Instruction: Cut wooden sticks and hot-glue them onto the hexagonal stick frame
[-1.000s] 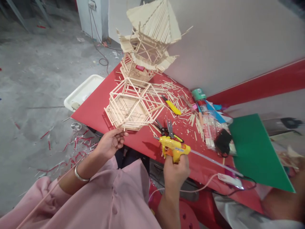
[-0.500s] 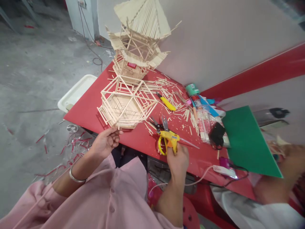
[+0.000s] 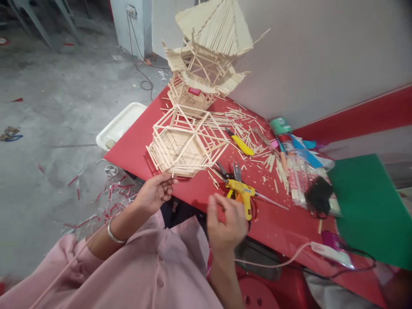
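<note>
My left hand [image 3: 157, 194] is closed in a pinch on a short wooden stick [image 3: 173, 175] at the near edge of a hexagonal stick frame [image 3: 195, 134]. The frame has a floor of stick rings and open sides. My right hand [image 3: 227, 221], slightly blurred, is raised off the table with thumb and fingers apart and nothing seen in it. Just beyond it a yellow glue gun [image 3: 241, 192] lies on the red table [image 3: 196, 191], partly over scissors [image 3: 237, 171]. A yellow cutter knife [image 3: 242, 145] rests farther back.
Behind the frame stands a tall stick pagoda [image 3: 209, 56] with layered roofs. Loose sticks [image 3: 240, 124] are scattered rightward. Stick packets [image 3: 298, 176], a black object [image 3: 319, 195] and a green board [image 3: 370, 210] lie to the right. A white tray [image 3: 106, 133] juts out at left.
My right hand has let go of the glue gun and drawn back toward me, leaving it on the table. The left hand keeps its pinch at the frame. The view has shifted.
</note>
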The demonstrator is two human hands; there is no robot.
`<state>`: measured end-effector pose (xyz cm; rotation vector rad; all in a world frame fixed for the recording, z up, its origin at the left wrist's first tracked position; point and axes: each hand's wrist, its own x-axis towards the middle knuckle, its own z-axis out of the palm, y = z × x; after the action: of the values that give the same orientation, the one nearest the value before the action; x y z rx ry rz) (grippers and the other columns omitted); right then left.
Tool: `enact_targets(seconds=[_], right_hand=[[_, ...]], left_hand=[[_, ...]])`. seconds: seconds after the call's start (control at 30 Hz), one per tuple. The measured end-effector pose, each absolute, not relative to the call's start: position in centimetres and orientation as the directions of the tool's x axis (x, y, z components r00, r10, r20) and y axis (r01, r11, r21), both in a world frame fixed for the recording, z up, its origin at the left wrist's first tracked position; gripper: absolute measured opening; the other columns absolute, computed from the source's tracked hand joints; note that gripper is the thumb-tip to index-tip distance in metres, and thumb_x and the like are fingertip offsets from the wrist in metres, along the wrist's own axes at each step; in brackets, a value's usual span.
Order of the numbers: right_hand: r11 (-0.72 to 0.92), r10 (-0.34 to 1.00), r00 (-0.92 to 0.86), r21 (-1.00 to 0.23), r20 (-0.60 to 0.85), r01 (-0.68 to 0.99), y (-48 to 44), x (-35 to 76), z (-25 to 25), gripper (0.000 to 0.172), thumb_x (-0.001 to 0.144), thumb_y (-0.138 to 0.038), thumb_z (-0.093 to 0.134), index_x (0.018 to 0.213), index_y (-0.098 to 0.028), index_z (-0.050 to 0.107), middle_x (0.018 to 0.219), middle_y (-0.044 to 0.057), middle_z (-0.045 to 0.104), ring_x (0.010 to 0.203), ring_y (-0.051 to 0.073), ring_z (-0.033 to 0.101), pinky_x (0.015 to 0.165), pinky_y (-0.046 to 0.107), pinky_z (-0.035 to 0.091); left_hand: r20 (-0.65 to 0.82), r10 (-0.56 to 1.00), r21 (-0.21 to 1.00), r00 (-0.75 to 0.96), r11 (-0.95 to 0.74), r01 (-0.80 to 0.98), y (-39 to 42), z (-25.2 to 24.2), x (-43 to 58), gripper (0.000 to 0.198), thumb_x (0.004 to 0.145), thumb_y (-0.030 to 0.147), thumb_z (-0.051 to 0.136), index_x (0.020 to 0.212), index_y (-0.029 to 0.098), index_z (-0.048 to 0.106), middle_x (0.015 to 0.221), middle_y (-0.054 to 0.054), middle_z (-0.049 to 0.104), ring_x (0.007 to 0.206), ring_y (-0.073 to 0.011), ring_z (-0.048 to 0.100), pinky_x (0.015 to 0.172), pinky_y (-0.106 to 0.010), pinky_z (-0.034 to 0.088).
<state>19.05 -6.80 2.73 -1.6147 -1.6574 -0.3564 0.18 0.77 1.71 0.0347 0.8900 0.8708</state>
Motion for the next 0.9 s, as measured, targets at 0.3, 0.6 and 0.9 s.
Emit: enact_targets(seconds=[0.3, 0.6, 0.9], right_hand=[[0.474, 0.747, 0.047, -0.580, 0.664, 0.662, -2.1, 12.5, -0.7, 0.014, 0.085, -0.015, 0.067, 0.098, -0.021, 0.067, 0.087, 0.005, 0.066, 0.082, 0.015, 0.063, 0.073, 0.029, 0.056], [0.450, 0.758, 0.079, -0.607, 0.647, 0.655, -1.3, 12.3, -1.7, 0.017, 0.085, -0.018, 0.068, 0.102, -0.023, 0.069, 0.081, 0.003, 0.064, 0.077, 0.015, 0.063, 0.071, 0.030, 0.055], [0.469, 0.760, 0.055, -0.605, 0.648, 0.643, -1.2, 12.3, -1.9, 0.021, 0.086, -0.015, 0.066, 0.105, -0.023, 0.070, 0.079, 0.002, 0.062, 0.076, 0.013, 0.061, 0.072, 0.029, 0.053]], left_hand=[[-0.643, 0.694, 0.371, 0.325, 0.653, -0.660, 0.6, 1.1, 0.2, 0.010, 0.077, 0.017, 0.061, 0.070, 0.010, 0.061, 0.053, 0.000, 0.057, 0.040, -0.0059, 0.047, 0.035, -0.016, 0.026], [-0.635, 0.706, 0.401, 0.314, 0.648, -0.648, 0.4, 1.2, 0.4, 0.012, 0.074, 0.023, 0.063, 0.071, 0.012, 0.061, 0.052, 0.002, 0.052, 0.040, -0.0058, 0.045, 0.034, -0.015, 0.023], [-0.643, 0.706, 0.407, 0.297, 0.644, -0.648, 0.5, 1.3, 0.5, 0.014, 0.074, 0.025, 0.063, 0.070, 0.011, 0.061, 0.049, 0.002, 0.051, 0.039, -0.0057, 0.043, 0.034, -0.014, 0.024]])
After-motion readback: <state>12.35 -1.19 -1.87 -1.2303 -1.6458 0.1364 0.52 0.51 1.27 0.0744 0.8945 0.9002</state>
